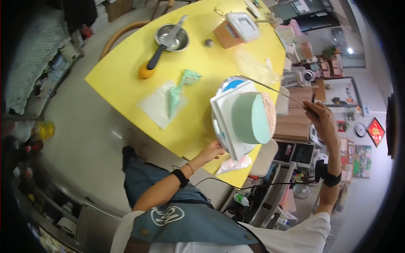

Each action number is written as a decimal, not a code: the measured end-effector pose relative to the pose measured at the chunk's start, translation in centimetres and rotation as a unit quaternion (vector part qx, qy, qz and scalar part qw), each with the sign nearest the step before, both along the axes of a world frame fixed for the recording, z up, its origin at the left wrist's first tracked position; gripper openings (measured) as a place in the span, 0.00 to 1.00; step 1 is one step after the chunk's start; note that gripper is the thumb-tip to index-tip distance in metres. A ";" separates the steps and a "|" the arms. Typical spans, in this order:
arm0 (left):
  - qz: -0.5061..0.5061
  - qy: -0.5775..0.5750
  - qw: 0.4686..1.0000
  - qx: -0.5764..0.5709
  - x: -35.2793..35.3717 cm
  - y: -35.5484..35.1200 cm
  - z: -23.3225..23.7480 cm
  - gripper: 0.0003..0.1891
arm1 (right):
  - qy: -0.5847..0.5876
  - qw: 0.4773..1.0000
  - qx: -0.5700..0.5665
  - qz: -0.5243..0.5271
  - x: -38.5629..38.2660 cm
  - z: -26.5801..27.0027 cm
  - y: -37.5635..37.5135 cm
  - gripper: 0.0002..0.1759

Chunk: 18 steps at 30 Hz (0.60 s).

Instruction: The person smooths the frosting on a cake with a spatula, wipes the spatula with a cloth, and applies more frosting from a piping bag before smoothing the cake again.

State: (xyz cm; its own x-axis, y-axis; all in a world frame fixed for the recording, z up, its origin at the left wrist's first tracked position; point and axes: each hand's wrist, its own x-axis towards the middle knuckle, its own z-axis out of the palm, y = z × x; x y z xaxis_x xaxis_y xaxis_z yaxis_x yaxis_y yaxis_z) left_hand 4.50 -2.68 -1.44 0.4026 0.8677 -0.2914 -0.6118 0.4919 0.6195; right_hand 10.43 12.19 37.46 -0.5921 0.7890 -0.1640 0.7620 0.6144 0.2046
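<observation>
A round cake (249,118) with mint-green sides and a peach top sits on a white square board (225,113). Beneath the board is a cake turntable (216,126), its rim partly hidden. My left hand (212,152) has its fingers curled at the rim, near the board's lower corner. Raised at the right, my right hand (321,118) is closed around the dark handle of an icing spatula (274,89). Its long thin blade reaches across to the cake's far side, over the peach top's edge in this view.
The yellow table (126,88) holds a mint-green piping bag (176,95) on white paper (154,107), a steel bowl (182,44) with utensils, an orange object (145,71), a lidded container (230,33) and clear plastic film (253,63). A dark cable (228,182) runs between my wrists.
</observation>
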 end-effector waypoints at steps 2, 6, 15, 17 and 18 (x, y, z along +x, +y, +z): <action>0.013 0.019 1.000 0.008 0.2 -0.4 -0.8 0.16 | -0.006 1.000 0.019 0.017 -0.3 -0.4 -1.1 0.15; 0.078 0.086 0.991 0.059 -2.2 -2.5 -2.2 0.18 | 0.098 0.995 -0.008 0.024 1.7 -2.6 -3.1 0.17; 0.472 0.226 0.846 -0.105 -23.1 -20.9 -3.3 0.17 | 0.459 0.830 -0.317 -0.022 -0.6 -16.3 -10.4 0.22; 0.579 0.232 0.768 -0.145 -27.0 -28.3 -0.7 0.16 | 0.468 0.821 -0.327 -0.004 -5.8 -16.6 -14.9 0.23; 0.629 0.230 0.723 -0.170 -27.7 -32.4 1.6 0.16 | 0.480 0.811 -0.331 0.032 -7.5 -16.9 -16.4 0.23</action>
State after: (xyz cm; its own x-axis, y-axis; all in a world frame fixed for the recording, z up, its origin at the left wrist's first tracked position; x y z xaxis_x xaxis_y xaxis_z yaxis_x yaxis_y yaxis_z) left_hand -23.18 -35.10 0.11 -0.8496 0.3102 -0.4267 -0.4761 -0.1027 0.8734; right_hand 2.93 -4.21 20.58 -0.7341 0.6787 0.0220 0.3364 0.3917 -0.8564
